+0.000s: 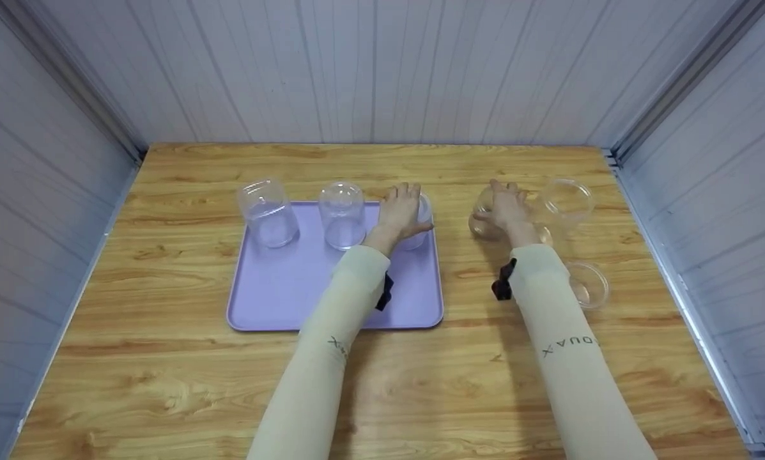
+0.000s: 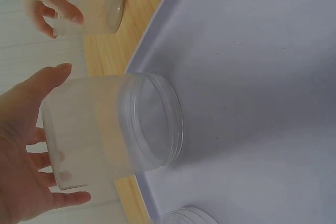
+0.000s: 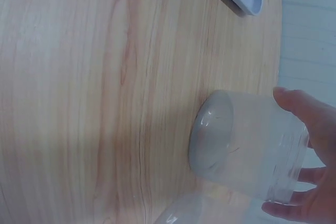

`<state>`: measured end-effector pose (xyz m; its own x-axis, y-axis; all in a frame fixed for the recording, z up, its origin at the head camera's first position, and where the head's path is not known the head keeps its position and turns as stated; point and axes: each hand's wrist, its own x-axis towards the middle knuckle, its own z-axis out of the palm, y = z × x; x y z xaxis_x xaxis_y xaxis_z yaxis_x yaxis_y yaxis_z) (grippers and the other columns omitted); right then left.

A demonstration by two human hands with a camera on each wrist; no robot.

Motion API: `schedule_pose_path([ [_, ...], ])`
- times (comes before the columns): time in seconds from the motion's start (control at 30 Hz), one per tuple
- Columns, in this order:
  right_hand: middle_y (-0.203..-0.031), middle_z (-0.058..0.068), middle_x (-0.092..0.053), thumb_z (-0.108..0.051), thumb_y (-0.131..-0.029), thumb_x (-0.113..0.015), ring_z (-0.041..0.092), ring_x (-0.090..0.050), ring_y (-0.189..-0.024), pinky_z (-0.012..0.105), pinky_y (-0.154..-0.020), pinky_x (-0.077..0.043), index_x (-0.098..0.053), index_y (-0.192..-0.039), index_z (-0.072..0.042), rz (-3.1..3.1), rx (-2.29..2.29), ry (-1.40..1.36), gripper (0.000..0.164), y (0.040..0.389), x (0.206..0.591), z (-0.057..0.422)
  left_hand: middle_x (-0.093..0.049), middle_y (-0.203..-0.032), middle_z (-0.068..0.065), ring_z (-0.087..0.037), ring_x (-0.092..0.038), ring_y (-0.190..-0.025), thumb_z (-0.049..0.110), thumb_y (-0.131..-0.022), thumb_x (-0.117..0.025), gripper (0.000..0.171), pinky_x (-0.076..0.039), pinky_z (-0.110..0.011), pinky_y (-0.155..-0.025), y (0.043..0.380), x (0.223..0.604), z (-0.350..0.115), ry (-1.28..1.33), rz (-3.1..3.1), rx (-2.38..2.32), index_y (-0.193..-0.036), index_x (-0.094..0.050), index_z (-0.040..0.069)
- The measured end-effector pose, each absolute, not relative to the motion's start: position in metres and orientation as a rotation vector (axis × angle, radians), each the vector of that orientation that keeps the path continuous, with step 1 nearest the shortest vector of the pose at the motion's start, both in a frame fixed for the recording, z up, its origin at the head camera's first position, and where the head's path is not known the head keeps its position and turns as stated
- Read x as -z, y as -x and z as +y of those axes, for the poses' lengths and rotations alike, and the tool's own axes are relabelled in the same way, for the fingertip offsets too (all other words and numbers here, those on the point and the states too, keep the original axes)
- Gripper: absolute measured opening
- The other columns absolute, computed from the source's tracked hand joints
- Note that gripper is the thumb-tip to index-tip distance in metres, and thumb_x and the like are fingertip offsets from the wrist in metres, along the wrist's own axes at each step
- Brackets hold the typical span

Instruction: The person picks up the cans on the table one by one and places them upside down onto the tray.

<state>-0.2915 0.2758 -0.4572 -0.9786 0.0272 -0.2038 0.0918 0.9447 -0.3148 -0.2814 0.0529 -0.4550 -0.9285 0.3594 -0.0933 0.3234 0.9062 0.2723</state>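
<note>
My left hand (image 1: 400, 214) is spread over the upturned base of a clear plastic jar (image 2: 105, 129), its fingers and thumb held wide. That jar stands mouth down near the right rim of the lilac tray (image 1: 280, 294), its threaded rim on the tray. My right hand (image 1: 509, 207) grips another clear jar (image 3: 241, 140) around its top, thumb on one side and fingers on the other. This second jar stands mouth up on the wooden table, right of the tray. Two more clear jars, a left one (image 1: 270, 217) and a middle one (image 1: 342, 217), stand along the tray's far side.
More clear jars stand at the right: one at the back (image 1: 567, 199) and one nearer the front (image 1: 588, 285), partly behind my right sleeve. Pale panelled walls (image 1: 369, 70) enclose the wooden table (image 1: 165, 383) at the back and both sides.
</note>
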Motion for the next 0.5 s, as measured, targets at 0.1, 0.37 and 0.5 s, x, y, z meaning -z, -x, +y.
schedule_pose_path([
  [0.1, -0.136, 0.03, -0.017, -0.035, -0.077, -0.067, 0.052, -0.017, -0.119, 0.062, -0.086, -0.031, -0.022, -0.14, -0.009, 2.928, 0.494, -0.081, 0.082, 0.2907, 0.4574, 0.2751, -0.023, -0.141, -0.017, -0.036, -0.02, -0.127, 0.057, -0.071, -0.063, 0.097, -0.026, -0.05, -0.099, 0.282, 0.4562, 0.0513, -0.512, 2.916, -0.423, -0.141, -0.018, 0.007],
  [0.37, -0.137, 0.029, -0.016, -0.035, -0.079, -0.065, 0.052, -0.015, -0.121, 0.061, -0.087, -0.031, -0.021, -0.14, -0.008, 2.943, 0.561, -0.027, 0.081, 0.2893, 0.4564, 0.2727, -0.017, -0.144, -0.017, -0.034, -0.013, -0.13, 0.073, -0.069, -0.047, 0.103, -0.022, -0.052, -0.1, 0.281, 0.456, 0.0488, -0.489, 2.92, -0.565, -0.142, -0.015, 0.007],
  [0.5, -0.135, 0.03, -0.018, -0.036, -0.078, -0.066, 0.051, -0.018, -0.12, 0.06, -0.087, -0.032, -0.022, -0.14, -0.007, 2.965, 0.553, -0.005, 0.081, 0.2884, 0.4564, 0.2718, -0.018, -0.143, -0.017, -0.034, -0.013, -0.131, 0.07, -0.073, -0.046, 0.098, -0.02, -0.05, -0.101, 0.2808, 0.4549, 0.0483, -0.495, 2.928, -0.613, -0.141, -0.017, 0.006],
])
